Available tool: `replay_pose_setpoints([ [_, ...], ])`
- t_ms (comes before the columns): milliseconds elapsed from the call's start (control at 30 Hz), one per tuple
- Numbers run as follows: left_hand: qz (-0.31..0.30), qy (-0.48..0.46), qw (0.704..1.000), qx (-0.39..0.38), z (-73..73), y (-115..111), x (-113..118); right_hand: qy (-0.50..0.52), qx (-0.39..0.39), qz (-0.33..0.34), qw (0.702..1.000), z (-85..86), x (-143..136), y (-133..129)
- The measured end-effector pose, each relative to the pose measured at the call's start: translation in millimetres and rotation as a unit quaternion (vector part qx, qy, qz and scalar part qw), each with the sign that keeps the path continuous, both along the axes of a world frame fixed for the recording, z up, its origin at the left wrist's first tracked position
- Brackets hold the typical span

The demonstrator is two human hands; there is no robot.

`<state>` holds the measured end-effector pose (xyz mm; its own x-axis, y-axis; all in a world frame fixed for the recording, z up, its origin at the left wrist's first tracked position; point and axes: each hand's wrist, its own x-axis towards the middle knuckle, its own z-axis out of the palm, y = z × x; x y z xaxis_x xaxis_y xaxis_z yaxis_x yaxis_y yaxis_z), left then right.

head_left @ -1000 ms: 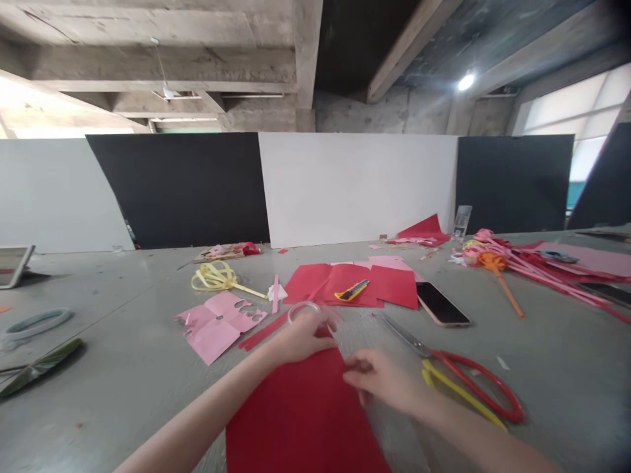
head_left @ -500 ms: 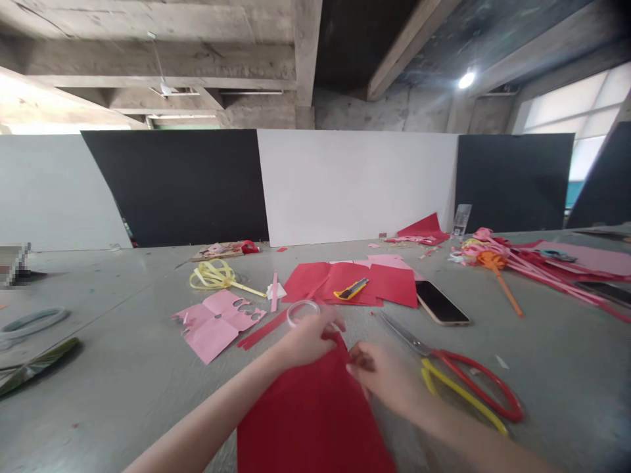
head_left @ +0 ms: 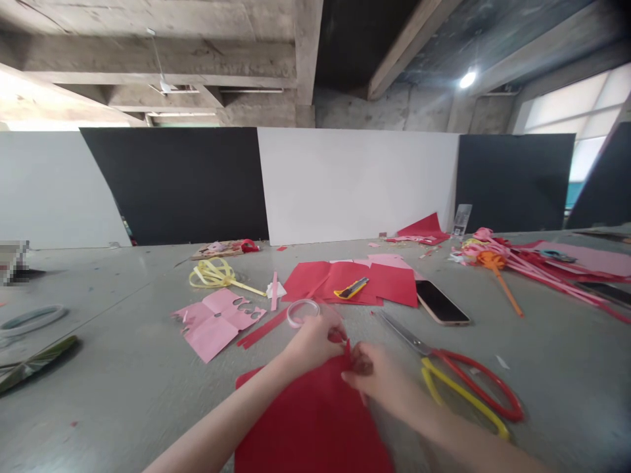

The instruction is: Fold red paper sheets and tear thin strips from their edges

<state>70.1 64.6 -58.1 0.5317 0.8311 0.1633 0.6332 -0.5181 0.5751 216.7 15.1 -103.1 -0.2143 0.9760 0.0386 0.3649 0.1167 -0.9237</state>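
Observation:
A large red paper sheet (head_left: 310,420) lies in front of me, its far edge between my hands. My left hand (head_left: 323,338) pinches that far edge, fingers curled over it. Close beside it, my right hand (head_left: 367,368) grips the right corner of the sheet, where a small red flap stands up between the two hands. A roll of clear tape (head_left: 297,314) lies just beyond my left hand. To the right of my right hand rest large scissors (head_left: 419,345) with one red and one yellow handle, their blades pointing away to the left.
Beyond my hands, a yellow utility knife (head_left: 352,289) lies on red paper pieces (head_left: 399,286) beside a phone (head_left: 444,304). Left of them are a cut pink paper (head_left: 211,328) and a yellow ribbon coil (head_left: 211,274). Pink strips and an orange paper flower (head_left: 491,261) lie at right.
Both hands have closed in on the red sheet's far corner, and a small flap now stands up between them. The sheet's left far corner now shows beside my left forearm.

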Motion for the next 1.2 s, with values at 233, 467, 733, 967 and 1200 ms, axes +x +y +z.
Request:
replay_pose_setpoints([
  [233,0.018,0.038,0.999,0.033,-1.0,0,2,-0.087,0.063,-0.037,0.993,0.2,0,-1],
  [467,0.052,0.089,0.993,0.058,-5.3,-3,7,-0.123,0.083,-0.049,0.988,-4.4,0,1],
  [733,0.089,0.145,0.978,0.118,-5.8,-10,13,-0.114,0.082,-0.040,0.989,0.0,2,0],
  [967,0.047,0.182,0.962,0.200,-15.5,-54,13,-0.080,0.008,-0.009,0.997,-11.0,9,11],
  [1200,-0.041,0.215,0.974,0.060,-54.7,-77,-2,-0.118,0.049,-0.014,0.992,-16.1,13,16],
])
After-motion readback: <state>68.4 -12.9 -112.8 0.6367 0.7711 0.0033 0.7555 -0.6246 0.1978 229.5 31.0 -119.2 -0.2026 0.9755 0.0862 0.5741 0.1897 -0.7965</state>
